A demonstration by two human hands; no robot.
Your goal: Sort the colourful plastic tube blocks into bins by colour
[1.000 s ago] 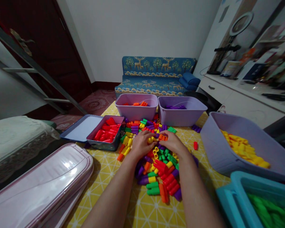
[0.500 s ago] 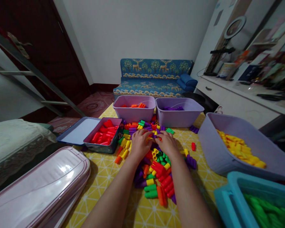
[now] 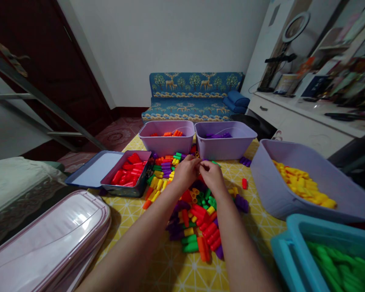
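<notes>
Two hands (image 3: pixel 187 173) farther forward, toward two bins (image 3: pixel 167 145)

- Hands: 2. Left hand (image 3: pixel 186 172) and right hand (image 3: pixel 211 176), side by side at 12 o'clock of the pile.
- Purple bins: 3. Orange-peg bin (image 3: pixel 167 147) at 11 o'clock, purple-peg bin (image 3: pixel 223 150) at 1 o'clock, yellow-peg bin (image 3: pixel 270 190) at 3 o'clock.
- Teal bin (image 3: pixel 292 240): 1, at 5 o'clock.
- Tin (image 3: pixel 124 190): 1, at 10 o'clock, with 1 lid (image 3: pixel 89 170) beside it.
- Pink case (image 3: pixel 48 239): 1, at 8 o'clock.
- Loose pegs (image 3: pixel 197 219): 1 pile, too many to count.
- Lone red peg (image 3: pixel 244 183): 1, at 2 o'clock.
</notes>
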